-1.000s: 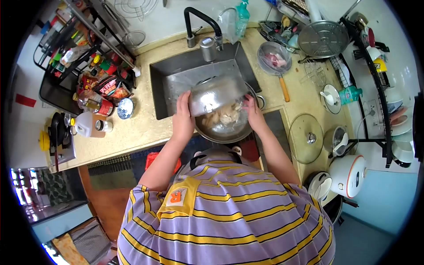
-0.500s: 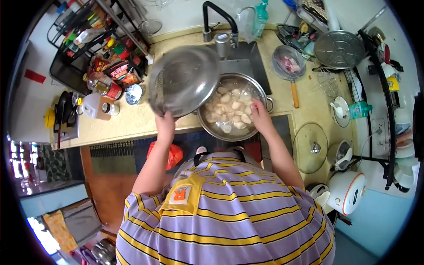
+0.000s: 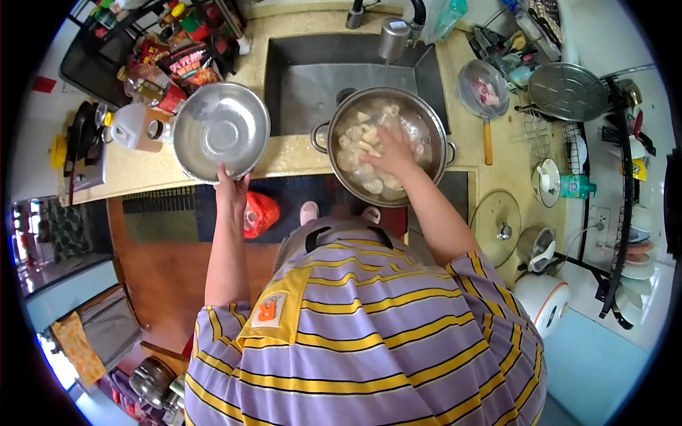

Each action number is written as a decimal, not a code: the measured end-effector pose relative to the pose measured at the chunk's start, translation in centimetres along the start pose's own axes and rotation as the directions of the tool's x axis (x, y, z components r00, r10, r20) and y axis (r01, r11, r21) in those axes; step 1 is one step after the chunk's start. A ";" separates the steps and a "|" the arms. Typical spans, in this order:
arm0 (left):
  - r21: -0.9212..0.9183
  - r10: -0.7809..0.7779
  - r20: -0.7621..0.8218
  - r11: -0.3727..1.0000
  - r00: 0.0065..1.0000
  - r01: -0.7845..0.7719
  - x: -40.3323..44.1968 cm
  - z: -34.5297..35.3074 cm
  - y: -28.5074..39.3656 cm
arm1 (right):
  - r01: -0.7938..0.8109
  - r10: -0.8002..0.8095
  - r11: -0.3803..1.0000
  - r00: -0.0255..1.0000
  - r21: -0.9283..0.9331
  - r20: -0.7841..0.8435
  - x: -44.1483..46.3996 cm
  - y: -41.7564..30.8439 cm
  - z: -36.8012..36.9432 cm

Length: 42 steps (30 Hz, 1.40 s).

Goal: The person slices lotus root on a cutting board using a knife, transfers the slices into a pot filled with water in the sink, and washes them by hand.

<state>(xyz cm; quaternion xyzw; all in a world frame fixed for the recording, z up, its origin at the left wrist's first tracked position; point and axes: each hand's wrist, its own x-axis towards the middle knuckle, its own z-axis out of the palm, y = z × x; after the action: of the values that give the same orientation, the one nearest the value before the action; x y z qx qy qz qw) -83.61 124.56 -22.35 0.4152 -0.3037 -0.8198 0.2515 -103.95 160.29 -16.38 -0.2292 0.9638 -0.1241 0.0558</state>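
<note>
My left hand (image 3: 229,186) grips the near rim of a shiny metal basin (image 3: 222,128), which faces upward at the counter's left front with its inside bare. Beside it, at the sink's front edge, stands a two-handled steel pot (image 3: 324,150) of cloudy water. Pale, chunky pieces of food (image 3: 373,186) lie in the water; their exact kind is unclear. My right hand (image 3: 392,153) reaches into the pot, fingers spread over the chunks and partly under the water, closed on nothing that I can see.
Behind the pot is the sink (image 3: 298,85) with a black faucet (image 3: 418,14). Bottles and a white jug (image 3: 131,128) stand at left. To the right are a strainer (image 3: 487,142) over a bowl of pinkish meat, a glass lid (image 3: 490,213) and a dish rack. A red bag (image 3: 260,215) lies below.
The basin has swung left, away from above the pot and sink, and turned upright in my left hand. My right hand has moved from the pot's right rim into the water.
</note>
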 end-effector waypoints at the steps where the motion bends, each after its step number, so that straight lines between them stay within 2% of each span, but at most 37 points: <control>1: -0.002 -0.002 -0.008 1.000 1.000 0.002 -1.0 0.5 -0.2 | 0.062 -0.062 0.998 0.997 0.004 0.047 0.1 -0.2 -0.3; 4: -0.064 -0.253 -0.219 0.967 0.942 0.245 -4.4 1.7 -1.9 | 0.248 -0.250 0.968 0.953 0.034 0.172 0.9 0.6 -1.1; 5: -0.077 -0.299 -0.317 0.954 0.900 0.290 -6.1 3.0 -2.2 | 0.238 -0.260 0.962 0.948 0.133 0.184 1.2 1.3 -1.1; 7: -0.120 -0.351 -0.241 0.936 0.905 0.331 -6.5 2.2 -3.6 | 0.208 -0.284 0.921 0.938 0.329 0.201 2.1 3.1 -1.1; 8: -0.067 -0.338 -0.229 0.941 0.913 0.331 -6.6 1.9 -4.2 | 0.280 -0.322 0.911 0.942 0.304 0.097 2.7 4.4 -0.6; 10: 0.040 -0.309 -0.203 0.946 0.929 0.323 -7.3 2.3 -4.8 | 0.213 -0.255 0.933 0.961 0.290 0.112 2.6 5.0 -2.8; 11: 0.146 -0.221 -0.148 0.959 0.964 0.243 -8.1 2.8 -4.9 | 0.177 -0.217 0.943 0.969 0.281 0.117 2.6 5.4 -3.7; 12: 0.248 -0.140 -0.084 0.956 0.987 0.157 -9.8 4.3 -4.4 | 0.150 -0.206 0.957 0.955 0.250 0.213 3.0 6.4 -3.8; 13: 0.343 -0.064 -0.010 0.937 0.998 0.063 -11.1 5.3 -4.4 | 0.221 -0.238 0.969 0.955 0.110 0.180 2.9 6.3 -4.4; 14: 0.469 0.028 0.139 0.879 0.990 -0.091 -11.6 5.8 -4.8 | 0.282 -0.275 0.959 0.950 -0.032 0.151 2.8 6.1 -4.9; 15: 0.471 0.171 0.246 0.839 0.954 -0.272 -12.5 7.4 -5.6 | 0.335 -0.316 0.926 0.940 -0.173 0.129 2.6 5.8 -5.3; 16: 0.486 0.264 0.313 0.781 0.912 -0.393 -12.2 8.0 -6.6 | 0.225 -0.220 0.974 0.958 -0.009 0.185 3.3 5.3 -5.3; 17: 0.490 0.351 0.379 0.709 0.856 -0.507 -11.6 8.5 -7.6 | 0.229 -0.225 0.973 0.960 -0.005 0.165 3.8 4.4 -4.9; 19: 0.514 0.327 0.397 0.695 0.858 -0.503 -11.4 10.1 -8.6 | 0.230 -0.229 0.973 0.965 0.007 0.124 4.1 1.5 -4.1; 22: 0.526 0.373 0.488 0.596 0.789 -0.607 -11.7 13.3 -10.2 | 0.363 -0.355 0.931 0.925 -0.033 0.135 3.7 -0.7 -2.0; 24: 0.576 0.354 0.567 0.475 0.743 -0.666 -12.6 15.4 -10.1 | 0.445 -0.446 0.894 0.865 0.057 0.231 4.6 -0.3 -0.8; 26: 0.548 0.336 0.591 0.501 0.734 -0.670 -12.4 16.6 -10.9 | 0.514 -0.512 0.853 0.792 0.089 0.332 5.5 0.6 -0.6; 29: 0.525 0.270 0.570 0.606 0.776 -0.597 -11.3 17.3 -12.9 | 0.162 -0.364 0.906 0.769 0.391 0.526 6.5 2.7 -2.1; 30: 0.520 0.244 0.560 0.641 0.792 -0.564 -11.2 17.5 -13.3 | 0.178 -0.317 0.939 0.782 0.295 0.537 5.6 1.7 -5.5; 33: 0.627 0.194 0.654 0.401 0.731 -0.667 -11.7 17.9 -13.5 | 0.533 -0.596 0.800 0.760 0.277 0.259 6.8 7.8 -2.0; 34: 0.656 0.184 0.723 0.119 0.666 -0.745 -12.6 18.5 -12.8 | 0.510 -0.514 0.854 0.799 0.100 0.312 5.5 7.4 -4.0; 37: 0.546 0.064 0.801 -0.487 0.595 -0.682 -11.8 19.5 -14.2 | 0.434 -0.446 0.894 0.846 0.108 0.291 3.9 7.9 -5.6; 38: 0.530 0.034 0.791 -0.536 0.610 -0.657 -10.6 19.6 -15.2 | 0.397 -0.409 0.912 0.870 0.101 0.275 3.6 7.8 -5.3; 41: 0.556 -0.079 0.744 -0.477 0.664 -0.680 -8.8 20.5 -16.3 | 0.426 -0.433 0.901 0.878 0.081 0.203 3.4 9.1 -2.4; 42: 0.702 -0.127 0.658 -0.254 0.743 -0.665 -9.4 21.3 -15.2 | 0.393 -0.402 0.916 0.898 0.083 0.178 2.7 8.6 -2.6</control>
<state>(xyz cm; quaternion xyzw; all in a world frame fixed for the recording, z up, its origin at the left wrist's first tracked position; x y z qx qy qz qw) -98.85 147.46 -18.13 0.1287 -0.9525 -0.2706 -0.0538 -110.41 167.03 -16.23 -0.4307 0.8838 -0.1318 0.1268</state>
